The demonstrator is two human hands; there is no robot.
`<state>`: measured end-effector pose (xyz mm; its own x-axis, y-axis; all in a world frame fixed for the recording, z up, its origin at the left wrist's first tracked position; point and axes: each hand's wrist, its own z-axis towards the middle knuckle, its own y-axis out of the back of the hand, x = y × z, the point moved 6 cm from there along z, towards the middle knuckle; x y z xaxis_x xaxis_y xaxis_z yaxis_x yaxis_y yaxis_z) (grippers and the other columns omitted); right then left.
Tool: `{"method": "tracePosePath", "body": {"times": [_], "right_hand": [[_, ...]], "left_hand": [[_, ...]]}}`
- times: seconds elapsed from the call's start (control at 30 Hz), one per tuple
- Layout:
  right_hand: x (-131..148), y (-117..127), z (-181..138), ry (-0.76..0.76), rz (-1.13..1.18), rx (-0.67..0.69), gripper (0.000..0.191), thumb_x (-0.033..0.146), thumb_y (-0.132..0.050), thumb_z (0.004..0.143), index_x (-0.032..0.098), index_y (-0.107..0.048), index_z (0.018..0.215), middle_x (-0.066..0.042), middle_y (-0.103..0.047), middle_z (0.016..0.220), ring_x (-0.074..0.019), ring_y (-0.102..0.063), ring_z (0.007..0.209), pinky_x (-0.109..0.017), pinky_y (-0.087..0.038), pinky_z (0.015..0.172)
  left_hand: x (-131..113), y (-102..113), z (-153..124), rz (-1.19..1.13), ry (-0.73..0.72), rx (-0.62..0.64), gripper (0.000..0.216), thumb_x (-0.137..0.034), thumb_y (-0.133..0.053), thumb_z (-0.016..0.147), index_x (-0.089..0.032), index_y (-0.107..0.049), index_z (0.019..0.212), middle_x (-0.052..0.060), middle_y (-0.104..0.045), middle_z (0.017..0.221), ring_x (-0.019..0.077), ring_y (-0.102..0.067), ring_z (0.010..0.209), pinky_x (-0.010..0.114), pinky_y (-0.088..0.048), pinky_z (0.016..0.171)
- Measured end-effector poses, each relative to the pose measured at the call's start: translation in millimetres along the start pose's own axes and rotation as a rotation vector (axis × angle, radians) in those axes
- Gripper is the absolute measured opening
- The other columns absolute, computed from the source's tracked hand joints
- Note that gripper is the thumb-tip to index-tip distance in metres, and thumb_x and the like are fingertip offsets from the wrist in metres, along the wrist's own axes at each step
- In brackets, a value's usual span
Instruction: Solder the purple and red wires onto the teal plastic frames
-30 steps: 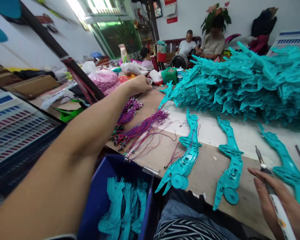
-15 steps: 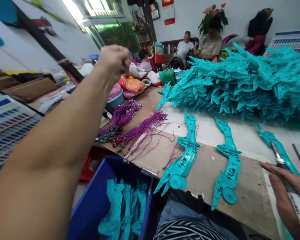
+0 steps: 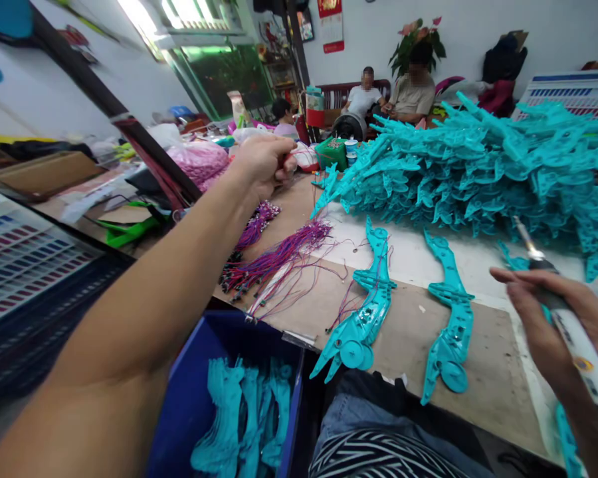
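My left hand (image 3: 263, 160) is raised over the far left of the table, fingers pinched together. Whatever they hold is too small to make out. At the right, my right hand (image 3: 535, 325) grips a soldering iron (image 3: 575, 348) with a white and black handle, its metal tip pointing up and away. Two turquoise bow-shaped plastic parts lie between the hands: a left one (image 3: 371, 309) with thin red and blue wires across it, and a right one (image 3: 451, 312). Another turquoise part (image 3: 514, 257) is partly hidden behind my right hand. Bundles of red and blue wires (image 3: 289, 255) lie below my left hand.
A large pile of turquoise parts (image 3: 478, 166) covers the back right of the table. A blue bin (image 3: 179, 405) at the front edge holds more such parts. Behind are a green box (image 3: 331, 154), pink bags (image 3: 199, 159) and seated people. A dark post (image 3: 104, 99) slants at left.
My left hand has moved right and lower, still closed. My right hand has shifted a little left and up with the soldering iron. The two nearer turquoise parts stay in place on the table.
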<state>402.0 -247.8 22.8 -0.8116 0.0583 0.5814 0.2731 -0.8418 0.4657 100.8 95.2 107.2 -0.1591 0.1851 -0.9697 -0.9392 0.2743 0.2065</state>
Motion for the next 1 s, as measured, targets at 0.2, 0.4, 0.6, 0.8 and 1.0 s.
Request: {"method": "tracePosePath", "body": {"times": [0.2,0.4,0.6,0.8,1.0], "right_hand": [[43.9,-108.3,13.6,-0.113,0.545,0.294,0.042,0.041,-0.076,0.074,0.025,-0.059,0.109,-0.007,-0.073,0.112,-0.025,-0.07,0.107,-0.036,-0.059,0.076],[87.6,-230.4,10.1,-0.171,0.746,0.397,0.053,0.04,-0.08,0.066,0.024,-0.052,0.107,-0.007,-0.068,0.112,-0.0255,-0.066,0.105,-0.046,-0.053,0.095],[107.5,-292.4,11.4,-0.32,0.894,0.341,0.056,0.039,-0.078,0.06,0.024,-0.049,0.105,-0.003,-0.068,0.101,-0.0197,-0.066,0.092,-0.038,-0.056,0.087],[102.0,-289.9,19.1,-0.329,0.961,0.288,0.035,0.04,-0.058,0.071,0.025,-0.046,0.101,0.002,-0.065,0.081,-0.0159,-0.065,0.074,-0.03,-0.058,0.067],[106.9,-276.3,21.8,-0.27,0.978,0.332,0.035,0.04,-0.058,0.071,0.025,-0.046,0.1,0.002,-0.068,0.079,-0.0184,-0.069,0.078,-0.031,-0.059,0.065]], "left_hand": [[-19.3,-37.9,-55.8,-0.085,-0.015,0.013,0.023,-0.014,-0.042,0.098,-0.018,-0.043,0.075,-0.006,-0.045,0.049,0.0048,-0.032,0.038,0.021,-0.022,0.045],[-20.3,-56.6,-90.4,-0.159,-0.027,0.044,0.026,-0.012,-0.038,0.102,-0.018,-0.04,0.077,-0.008,-0.043,0.05,0.0033,-0.033,0.036,0.018,-0.024,0.044],[-5.6,-58.6,-105.9,-0.132,-0.075,0.088,0.019,-0.037,-0.058,0.097,-0.018,-0.056,0.099,-0.003,-0.054,0.063,0.0107,-0.059,0.055,0.021,-0.041,0.052],[28.9,-44.8,-106.7,0.007,-0.18,0.22,0.041,-0.039,-0.073,0.084,-0.018,-0.058,0.115,0.003,-0.064,0.085,0.0166,-0.064,0.078,0.028,-0.048,0.068],[108.0,-28.7,-70.1,0.411,0.015,0.123,0.033,-0.016,-0.079,0.06,-0.014,-0.07,0.093,0.004,-0.069,0.09,0.0236,-0.061,0.096,0.03,-0.045,0.084]]}}
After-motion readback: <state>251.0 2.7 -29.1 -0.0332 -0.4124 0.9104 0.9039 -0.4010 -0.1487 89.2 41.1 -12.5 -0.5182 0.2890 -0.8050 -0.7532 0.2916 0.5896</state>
